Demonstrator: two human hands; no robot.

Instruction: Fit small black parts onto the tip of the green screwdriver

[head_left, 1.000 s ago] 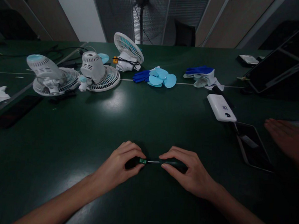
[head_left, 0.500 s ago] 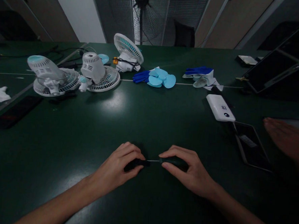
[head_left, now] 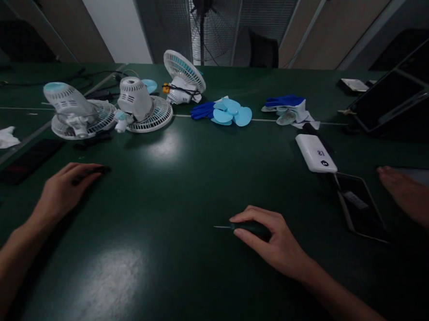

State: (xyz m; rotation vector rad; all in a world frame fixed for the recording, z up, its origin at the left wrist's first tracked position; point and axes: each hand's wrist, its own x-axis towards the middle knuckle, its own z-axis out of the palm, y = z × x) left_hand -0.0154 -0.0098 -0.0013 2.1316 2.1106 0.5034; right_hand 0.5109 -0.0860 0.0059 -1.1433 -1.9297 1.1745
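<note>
1 black part (head_left: 85, 174) has moved leftward, left hand (head_left: 60, 188) gripping it; right hand (head_left: 277, 243) holds the screwdriver (head_left: 254, 229), tip free: driving appears paused.

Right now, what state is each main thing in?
Small dark object: pinched in left hand
Screwdriver: gripped in right hand, shaft exposed
White device: lying flat
Phone: lying flat, unlit
Blue fan blade: detached
Left fan: grille down
Middle fan: grille down
Rear fan: grille tilted, cord bundled
Gloves: unworn
</note>
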